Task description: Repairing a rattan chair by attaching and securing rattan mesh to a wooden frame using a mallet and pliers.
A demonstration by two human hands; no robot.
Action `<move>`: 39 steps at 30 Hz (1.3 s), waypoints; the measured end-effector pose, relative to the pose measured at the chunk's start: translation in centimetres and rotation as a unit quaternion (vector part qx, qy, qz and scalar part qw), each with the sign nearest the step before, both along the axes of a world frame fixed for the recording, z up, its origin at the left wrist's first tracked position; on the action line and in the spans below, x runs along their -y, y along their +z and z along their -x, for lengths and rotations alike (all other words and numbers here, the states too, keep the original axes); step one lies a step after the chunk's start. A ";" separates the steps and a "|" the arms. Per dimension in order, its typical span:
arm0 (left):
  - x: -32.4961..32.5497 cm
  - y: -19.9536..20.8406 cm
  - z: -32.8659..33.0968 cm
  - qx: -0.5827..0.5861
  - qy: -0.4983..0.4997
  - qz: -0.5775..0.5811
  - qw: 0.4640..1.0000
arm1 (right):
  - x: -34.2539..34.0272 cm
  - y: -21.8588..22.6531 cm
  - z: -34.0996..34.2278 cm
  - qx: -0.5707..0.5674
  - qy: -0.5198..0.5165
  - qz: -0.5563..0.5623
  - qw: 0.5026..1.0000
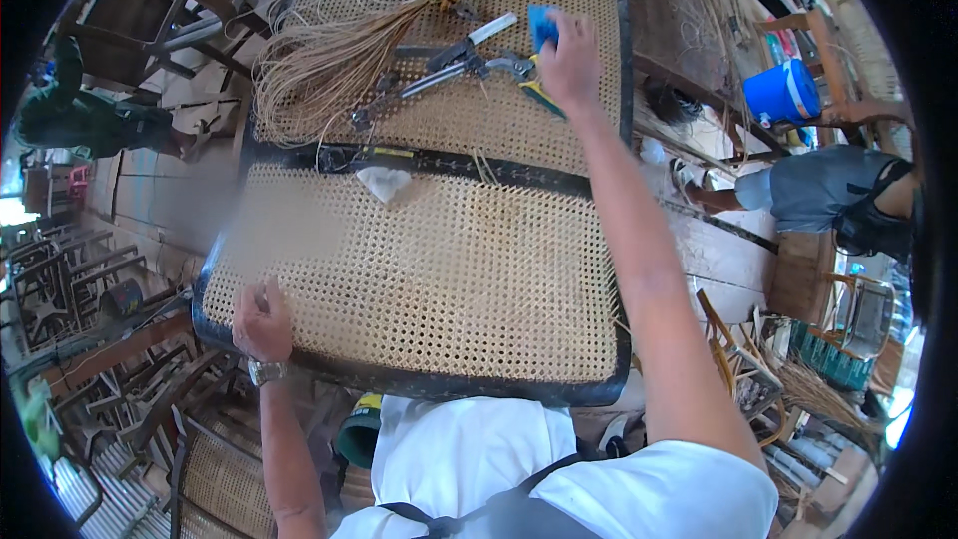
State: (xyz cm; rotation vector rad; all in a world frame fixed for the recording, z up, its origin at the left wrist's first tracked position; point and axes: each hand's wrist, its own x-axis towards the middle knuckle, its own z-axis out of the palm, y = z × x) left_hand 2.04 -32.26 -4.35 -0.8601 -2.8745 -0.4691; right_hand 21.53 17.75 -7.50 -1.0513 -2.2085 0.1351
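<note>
A woven cane panel (449,279) in a dark frame lies before me, joined at a dark crossbar to a second cane section (469,135) beyond it. My left hand (262,322), with a watch on the wrist, rests at the near left of the panel, fingers curled; what they pinch, if anything, is hidden. At the far right, my right hand (571,62) is closed on a small blue piece (542,27), whose kind I cannot make out. Pliers with yellow-green handles (540,97) lie just below that hand. Beside them is a white-handled tool (491,30).
A bundle of cane strands (329,65) spreads over the far left section. A crumpled white piece (383,183) lies by the crossbar. To the right are a blue cooler (781,93) and a person in grey shorts (818,190); wooden chair frames (85,279) crowd the left.
</note>
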 end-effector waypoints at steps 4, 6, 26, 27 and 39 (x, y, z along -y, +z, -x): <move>-1.5 1.3 0.1 0.004 -0.018 0.114 0.993 | -5.1 -4.9 0.2 0.183 0.021 0.069 0.981; -3.2 2.6 -0.9 0.112 -0.069 0.157 0.979 | -3.9 -5.1 -0.9 0.146 0.034 0.063 0.987; -28.0 -8.1 -9.3 0.202 -0.448 0.037 0.870 | -6.5 -5.1 -4.5 0.379 0.078 0.051 0.921; -28.4 -8.1 -9.1 0.192 -0.449 0.027 0.872 | -6.4 -4.2 -3.8 0.420 0.072 0.107 0.898; -28.6 -10.2 -6.8 0.351 -0.370 -0.039 0.859 | -1.3 1.0 -8.9 0.411 0.237 0.239 0.847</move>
